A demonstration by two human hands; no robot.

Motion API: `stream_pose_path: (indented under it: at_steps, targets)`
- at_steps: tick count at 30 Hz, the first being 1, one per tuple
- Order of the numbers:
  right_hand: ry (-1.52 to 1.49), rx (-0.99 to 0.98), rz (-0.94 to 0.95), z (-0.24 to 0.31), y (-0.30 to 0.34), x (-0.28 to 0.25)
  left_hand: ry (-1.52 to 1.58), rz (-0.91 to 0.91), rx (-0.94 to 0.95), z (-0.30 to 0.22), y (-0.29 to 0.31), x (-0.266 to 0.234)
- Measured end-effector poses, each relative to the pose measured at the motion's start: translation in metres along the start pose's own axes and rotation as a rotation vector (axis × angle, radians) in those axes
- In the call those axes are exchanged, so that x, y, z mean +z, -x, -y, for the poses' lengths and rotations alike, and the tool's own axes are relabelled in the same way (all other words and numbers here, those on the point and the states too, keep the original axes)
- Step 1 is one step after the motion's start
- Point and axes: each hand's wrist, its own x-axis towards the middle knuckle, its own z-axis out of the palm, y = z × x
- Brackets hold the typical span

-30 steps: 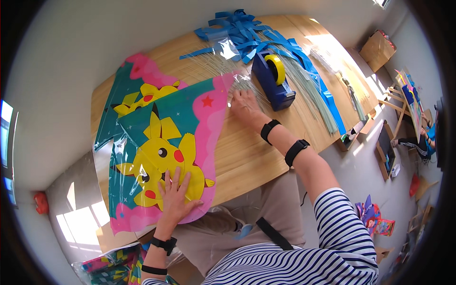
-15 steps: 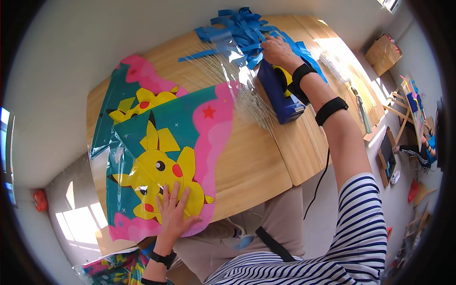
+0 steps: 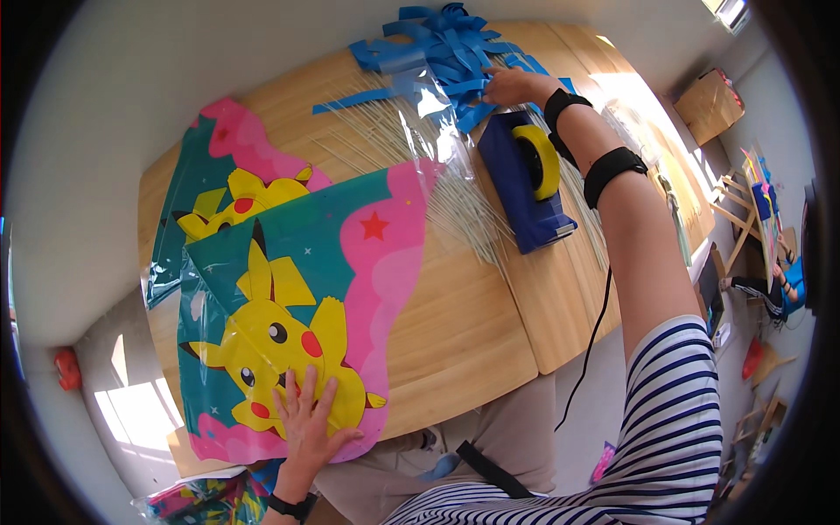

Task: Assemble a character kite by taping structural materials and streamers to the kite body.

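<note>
My left hand (image 3: 306, 422) lies spread and flat on a thin plastic sheet (image 3: 289, 271) printed in green and pink with a yellow cartoon figure. A second sheet (image 3: 229, 179) of the same print lies partly under it at the far left. My right hand (image 3: 518, 87) reaches to the pile of blue strips (image 3: 437, 48) at the far side of the table. Its fingers are bent together on a blue strip, and the fingertips are partly lost among the strips. Just below that wrist stands a dark blue tape dispenser (image 3: 516, 197) with a yellow tape roll (image 3: 547, 162).
Thin pale sticks (image 3: 455, 206) lie fanned beside the dispenser, with clear plastic (image 3: 429, 96) over some. The wooden table (image 3: 446, 324) ends at my lap. A black cord (image 3: 588, 354) hangs off its near edge. Another person (image 3: 792, 280) sits at the far right.
The view has shifted slightly, so the table contents sit differently in the picture. My right hand has drawn clear of the dispenser, showing its tape roll. My left hand stays on the sheet.
</note>
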Motion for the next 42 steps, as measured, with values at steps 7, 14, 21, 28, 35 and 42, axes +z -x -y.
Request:
stream_pose_path:
  at_steps: [7, 14, 21, 28, 35, 42]
  targets:
    - [-0.257, 0.083, 0.039, 0.003, 0.002, -0.005, -0.026, -0.005, 0.001, 0.001, 0.002, 0.0]
    - [-0.285, 0.117, -0.138, 0.0, 0.013, -0.007, 0.01, -0.008, -0.004, 0.002, 0.002, 0.0]
    - [-0.593, -0.036, -0.698, -0.011, 0.062, -0.065, 0.009, -0.039, 0.011, -0.002, 0.008, -0.002]
    - [-1.241, -0.417, -0.849, 0.052, 0.196, -0.177, 0.011, -0.106, 0.017, -0.004, 0.007, 0.004]
    - [-1.464, -0.579, -0.866, 0.197, 0.295, -0.157, 0.001, -0.216, -0.045, -0.008, 0.001, 0.031]
    - [-1.594, -0.632, -0.688, 0.304, 0.361, -0.095, 0.041, -0.212, -0.122, -0.029, -0.006, 0.023]
